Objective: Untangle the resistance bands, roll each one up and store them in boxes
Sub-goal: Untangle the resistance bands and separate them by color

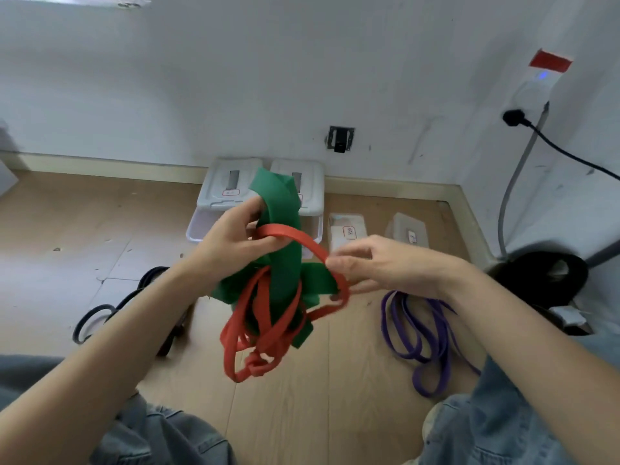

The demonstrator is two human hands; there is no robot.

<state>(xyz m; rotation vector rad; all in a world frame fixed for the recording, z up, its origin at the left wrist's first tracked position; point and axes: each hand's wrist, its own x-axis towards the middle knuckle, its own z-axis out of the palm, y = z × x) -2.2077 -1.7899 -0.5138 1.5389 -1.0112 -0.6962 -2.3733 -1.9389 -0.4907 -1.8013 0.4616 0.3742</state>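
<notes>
Both grips closed on red band [288,234]

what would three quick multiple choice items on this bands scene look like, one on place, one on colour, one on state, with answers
1. Where does the purple band lie?
A. on the floor, right of the hands
B. inside a box
C. over a knee

2. Which colours are tangled together in the held bundle?
A. blue and yellow
B. red and green
C. black and purple

3. What state is the red band in?
A. rolled up tight
B. stored in a box
C. looped and knotted round the green band

Answers:
1. A: it sprawls loose on the wood floor.
2. B: the left hand lifts both colours while the right hand pinches a red loop.
3. C: red loops wind through the green strip and hang below.
</notes>
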